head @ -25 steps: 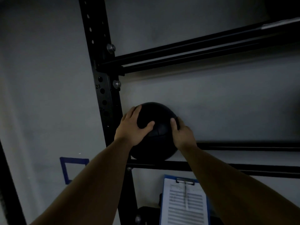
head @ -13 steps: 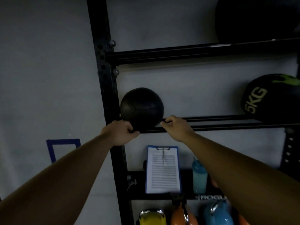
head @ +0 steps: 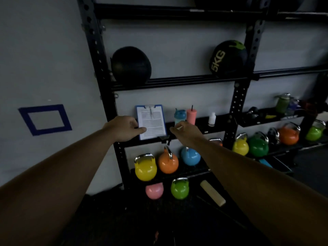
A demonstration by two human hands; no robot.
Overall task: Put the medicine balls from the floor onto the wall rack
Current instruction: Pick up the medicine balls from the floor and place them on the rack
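Note:
A plain black medicine ball [head: 131,65] rests on the black wall rack's middle rail [head: 177,81], against the left upright. Farther right on the same rail sits a black ball marked 5KG [head: 228,58] in green. Another dark ball is partly cut off at the top edge. Both of my hands hang well below the rail, in front of a clipboard. My left hand [head: 124,127] is empty with loosely curled fingers. My right hand [head: 186,133] is also empty, fingers apart. Neither hand touches a ball.
A blue clipboard [head: 151,121] leans on a lower shelf beside a blue bottle [head: 179,116] and a pink cup [head: 191,116]. Coloured kettlebells [head: 145,167] fill the shelves below. A blue tape rectangle [head: 45,119] marks the wall at left. The floor is dark.
Both hands let go of the black ball, which now stays on the rail, and dropped away from it. The view has pulled back and tilted down.

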